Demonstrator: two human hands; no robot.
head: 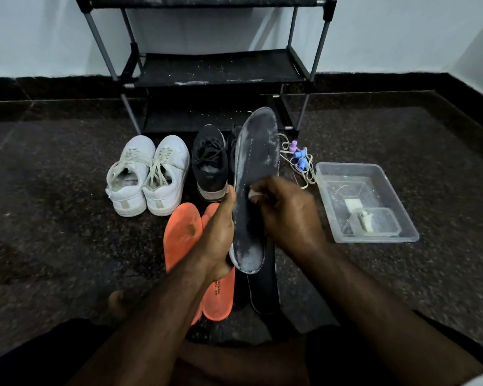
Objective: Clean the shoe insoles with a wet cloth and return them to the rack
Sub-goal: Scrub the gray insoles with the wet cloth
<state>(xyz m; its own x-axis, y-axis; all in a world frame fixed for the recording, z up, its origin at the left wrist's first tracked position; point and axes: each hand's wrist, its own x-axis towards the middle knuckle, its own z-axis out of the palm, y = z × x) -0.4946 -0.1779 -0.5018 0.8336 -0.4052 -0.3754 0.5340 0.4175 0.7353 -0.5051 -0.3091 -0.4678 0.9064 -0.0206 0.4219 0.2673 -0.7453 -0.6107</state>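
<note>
My left hand (219,235) grips a dark grey insole (255,168) by its left edge and holds it upright, dusty white patches showing at its toe and heel. My right hand (286,215) is closed on a small white cloth (253,194) pressed against the insole's middle. Two orange insoles (180,235) lie on the floor under my left arm. Another dark insole (264,291) lies flat beneath the held one. The black shoe rack (215,68) stands against the wall behind.
A pair of white sneakers (148,176) and a black sneaker (210,162) stand in front of the rack. A clear plastic tub (365,201) holding a smaller container sits at the right. Laces with coloured clips (300,160) lie beside it. Dark speckled floor.
</note>
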